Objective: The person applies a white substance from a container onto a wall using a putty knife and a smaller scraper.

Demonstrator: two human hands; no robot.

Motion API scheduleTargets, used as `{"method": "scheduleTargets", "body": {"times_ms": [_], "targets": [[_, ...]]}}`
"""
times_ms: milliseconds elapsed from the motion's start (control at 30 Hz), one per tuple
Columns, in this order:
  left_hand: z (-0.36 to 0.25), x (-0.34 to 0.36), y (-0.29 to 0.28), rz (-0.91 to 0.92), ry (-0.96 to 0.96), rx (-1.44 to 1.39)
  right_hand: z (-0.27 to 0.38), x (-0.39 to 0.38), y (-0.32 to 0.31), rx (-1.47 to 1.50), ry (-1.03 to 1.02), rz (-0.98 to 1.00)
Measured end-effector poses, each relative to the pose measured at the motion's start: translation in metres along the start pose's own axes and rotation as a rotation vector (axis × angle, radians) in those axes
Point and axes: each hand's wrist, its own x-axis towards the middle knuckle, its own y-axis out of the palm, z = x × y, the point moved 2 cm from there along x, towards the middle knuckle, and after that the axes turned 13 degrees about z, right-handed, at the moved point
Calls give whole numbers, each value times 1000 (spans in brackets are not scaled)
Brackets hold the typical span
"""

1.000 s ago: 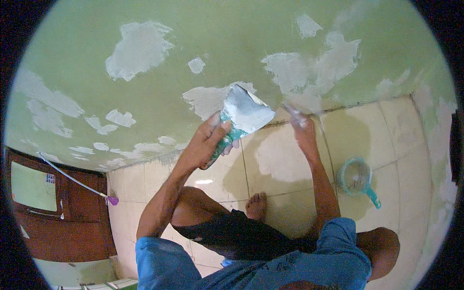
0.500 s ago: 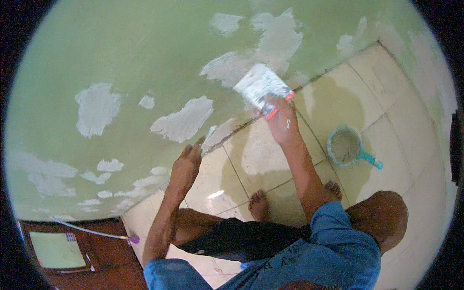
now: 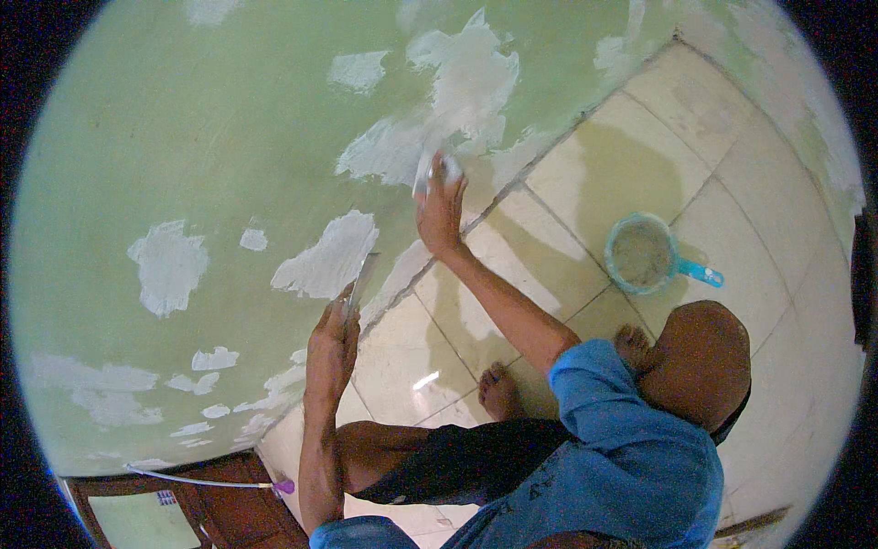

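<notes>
My right hand [image 3: 443, 212] grips a wide putty knife [image 3: 422, 174], its blade seen nearly edge-on against the wall at the lower edge of a large white patch [image 3: 466, 82]. Lower and to the left, my left hand [image 3: 331, 352] is closed round a second flat blade, a putty knife [image 3: 365, 274], tilted up beside another white patch [image 3: 329, 256]. Its handle is mostly hidden by my fingers. On the floor to my right stands a blue dipper [image 3: 701, 272] containing greyish putty [image 3: 642, 254].
The green wall [image 3: 229, 119] carries several white patches and meets the tiled floor [image 3: 722, 146] along a slanting edge. At the lower left are a brown wooden piece of furniture [image 3: 247, 512] and a thin pale rod [image 3: 201, 478] with a purple end. My bare feet [image 3: 499, 392] rest on the tiles.
My right hand has moved left, turning its putty knife from flat-faced to nearly edge-on at the wall. My left hand's blade now stands more upright. The whole view has shifted.
</notes>
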Motion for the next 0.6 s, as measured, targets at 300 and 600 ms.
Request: {"method": "scheduleTargets", "body": {"times_ms": [300,600], "targets": [[5,-13,-8,19,-9,-99,-34,48,-70,63,69,-158],[10,-6,-6,57,-57,-168,-31,-11,-38,-26,-83,193]]}}
